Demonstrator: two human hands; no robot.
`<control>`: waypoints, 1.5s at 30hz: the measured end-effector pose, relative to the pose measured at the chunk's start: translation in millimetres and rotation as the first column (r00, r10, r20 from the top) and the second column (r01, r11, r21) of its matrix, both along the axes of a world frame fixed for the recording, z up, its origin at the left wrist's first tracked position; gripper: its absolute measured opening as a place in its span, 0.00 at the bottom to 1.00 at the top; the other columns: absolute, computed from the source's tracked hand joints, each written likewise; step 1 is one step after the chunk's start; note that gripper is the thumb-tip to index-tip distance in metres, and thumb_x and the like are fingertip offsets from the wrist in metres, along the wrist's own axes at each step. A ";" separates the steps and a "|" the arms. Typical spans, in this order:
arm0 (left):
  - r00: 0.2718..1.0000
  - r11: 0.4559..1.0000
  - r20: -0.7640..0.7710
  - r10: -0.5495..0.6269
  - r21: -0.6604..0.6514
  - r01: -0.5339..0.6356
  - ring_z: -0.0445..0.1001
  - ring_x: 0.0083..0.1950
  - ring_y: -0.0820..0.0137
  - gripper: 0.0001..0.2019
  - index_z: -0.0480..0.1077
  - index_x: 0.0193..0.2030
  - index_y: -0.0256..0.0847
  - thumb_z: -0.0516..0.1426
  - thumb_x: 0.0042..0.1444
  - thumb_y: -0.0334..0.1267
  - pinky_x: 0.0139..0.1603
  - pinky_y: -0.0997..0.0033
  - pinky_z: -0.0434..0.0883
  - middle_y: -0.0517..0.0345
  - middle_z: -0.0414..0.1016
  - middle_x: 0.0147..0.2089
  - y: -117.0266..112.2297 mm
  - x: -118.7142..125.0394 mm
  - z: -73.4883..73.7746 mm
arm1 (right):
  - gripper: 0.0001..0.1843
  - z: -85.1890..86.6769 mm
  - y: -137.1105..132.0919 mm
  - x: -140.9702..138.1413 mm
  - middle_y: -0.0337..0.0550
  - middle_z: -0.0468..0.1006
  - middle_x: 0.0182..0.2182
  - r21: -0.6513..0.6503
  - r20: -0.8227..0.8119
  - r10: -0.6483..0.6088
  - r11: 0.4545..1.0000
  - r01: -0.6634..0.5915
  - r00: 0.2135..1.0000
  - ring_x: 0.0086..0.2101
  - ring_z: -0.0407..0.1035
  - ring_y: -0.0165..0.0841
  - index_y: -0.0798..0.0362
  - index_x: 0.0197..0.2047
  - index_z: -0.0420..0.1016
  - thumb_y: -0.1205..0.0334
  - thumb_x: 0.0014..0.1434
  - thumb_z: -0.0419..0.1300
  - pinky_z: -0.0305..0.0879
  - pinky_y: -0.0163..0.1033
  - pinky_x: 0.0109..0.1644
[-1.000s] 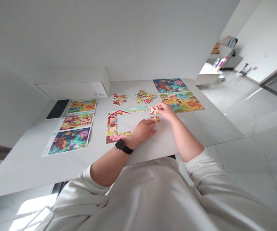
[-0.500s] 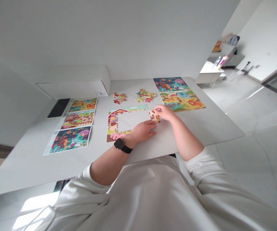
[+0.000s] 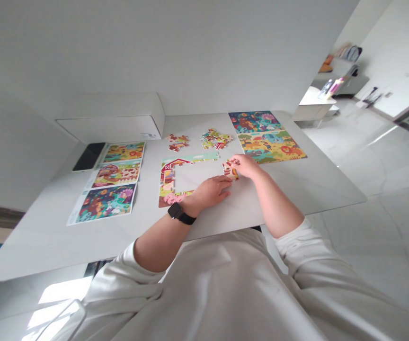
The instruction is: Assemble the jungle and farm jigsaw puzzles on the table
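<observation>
A farm jigsaw border with a red barn and pink pigs lies partly joined on the white table. At its right, a small joined group of brown-and-cream puzzle pieces lies between my hands. My left hand, wearing a black watch, rests over the border's lower edge, fingers stretched out and fingertips touching the group's lower side. From the right, my right hand pinches a puzzle piece at the group's upper corner; the fingers partly hide it.
Two loose piles, one of brown puzzle pieces and one of mixed pieces, lie behind the border. Reference pictures and a dark phone are at left, before a white box. Two finished puzzles lie at right.
My right hand's fingers have shifted slightly at the upper corner of the brown-and-cream group. The left hand stays nearly in place; the whole view has moved a little.
</observation>
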State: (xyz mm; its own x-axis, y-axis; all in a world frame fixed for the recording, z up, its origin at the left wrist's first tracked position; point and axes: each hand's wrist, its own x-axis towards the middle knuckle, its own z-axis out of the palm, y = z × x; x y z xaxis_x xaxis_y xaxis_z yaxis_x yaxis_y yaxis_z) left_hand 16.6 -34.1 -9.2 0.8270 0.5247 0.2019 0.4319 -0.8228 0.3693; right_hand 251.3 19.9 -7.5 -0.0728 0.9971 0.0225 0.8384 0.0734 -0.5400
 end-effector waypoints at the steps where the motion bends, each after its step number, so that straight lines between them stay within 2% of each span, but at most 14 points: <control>1: 1.000 1.000 -0.001 -0.003 0.005 0.003 0.76 0.69 0.58 0.18 0.78 0.62 0.42 0.56 0.70 0.39 0.74 0.58 0.71 0.50 0.77 0.69 0.6 -0.2 -0.3 | 0.12 0.7 -0.2 -0.4 0.44 0.87 0.50 -0.008 0.003 0.008 1.000 -0.008 1.000 0.49 0.80 0.37 0.48 0.52 0.84 0.67 0.68 0.64 0.72 0.39 0.56; 7: 1.000 1.000 0.022 -0.014 0.016 0.014 0.76 0.68 0.57 0.18 0.78 0.63 0.43 0.56 0.70 0.38 0.72 0.55 0.73 0.50 0.78 0.68 1.2 -1.9 -0.6 | 0.13 3.3 -2.4 -1.5 0.47 0.86 0.49 0.010 0.093 0.042 0.999 -0.043 0.995 0.47 0.79 0.38 0.49 0.52 0.86 0.67 0.67 0.64 0.71 0.38 0.55; 11: 1.000 0.999 0.013 0.016 0.028 -0.016 0.74 0.70 0.55 0.21 0.76 0.66 0.41 0.58 0.69 0.38 0.73 0.53 0.71 0.45 0.75 0.70 1.1 -1.9 -1.8 | 0.14 -1.0 -1.5 -2.3 0.50 0.84 0.53 0.065 0.125 0.040 0.997 -0.049 0.991 0.49 0.78 0.38 0.50 0.51 0.87 0.70 0.64 0.66 0.71 0.39 0.58; 16: 0.996 0.994 -0.032 0.083 0.081 -0.080 0.64 0.78 0.52 0.26 0.71 0.72 0.44 0.61 0.69 0.43 0.79 0.44 0.61 0.43 0.66 0.77 0.8 -3.0 -4.5 | 0.14 -3.1 -2.6 -3.7 0.49 0.83 0.53 0.076 0.133 0.038 0.996 -0.049 0.990 0.50 0.78 0.38 0.50 0.50 0.87 0.71 0.64 0.67 0.70 0.39 0.60; 20: 0.984 0.988 -0.100 0.144 0.070 -0.138 0.61 0.80 0.51 0.26 0.71 0.73 0.48 0.59 0.70 0.48 0.81 0.38 0.54 0.45 0.63 0.79 0.4 -3.7 -7.8 | 0.14 -2.0 -4.6 -3.5 0.49 0.83 0.53 0.066 0.152 0.017 0.997 -0.028 0.988 0.50 0.78 0.38 0.49 0.51 0.87 0.70 0.64 0.67 0.70 0.39 0.60; 28: 0.972 0.987 -0.175 0.155 0.059 -0.146 0.55 0.82 0.51 0.28 0.69 0.75 0.51 0.58 0.71 0.54 0.83 0.36 0.50 0.49 0.60 0.82 0.7 -0.9 -8.6 | 0.12 3.1 -5.8 -4.8 0.49 0.83 0.53 0.028 0.180 -0.018 1.000 0.013 0.983 0.49 0.78 0.37 0.48 0.50 0.87 0.67 0.64 0.68 0.70 0.37 0.58; 35: 0.975 0.988 -0.169 0.145 0.080 -0.133 0.58 0.81 0.49 0.29 0.67 0.76 0.51 0.58 0.71 0.53 0.81 0.34 0.53 0.46 0.60 0.81 -1.7 2.2 -7.9 | 0.14 8.6 -6.1 0.3 0.48 0.85 0.50 0.034 0.148 0.028 0.999 -0.034 0.989 0.48 0.79 0.38 0.49 0.49 0.87 0.60 0.59 0.75 0.72 0.38 0.56; 40: 0.974 0.986 -0.169 0.152 0.090 -0.138 0.59 0.81 0.50 0.30 0.67 0.75 0.50 0.57 0.71 0.54 0.81 0.37 0.53 0.46 0.60 0.81 -3.1 2.9 -6.3 | 0.13 6.4 -2.5 2.9 0.46 0.86 0.46 0.051 0.109 0.060 0.997 -0.066 0.992 0.46 0.80 0.38 0.50 0.46 0.87 0.62 0.57 0.76 0.72 0.37 0.54; 45: 0.974 0.986 -0.165 0.155 0.089 -0.142 0.60 0.80 0.50 0.29 0.67 0.75 0.51 0.57 0.71 0.54 0.81 0.36 0.53 0.48 0.62 0.81 -2.5 3.9 -5.0 | 0.15 1.1 0.1 2.4 0.44 0.86 0.44 0.046 0.096 0.017 0.999 -0.022 0.995 0.45 0.79 0.37 0.50 0.48 0.85 0.61 0.57 0.76 0.72 0.38 0.52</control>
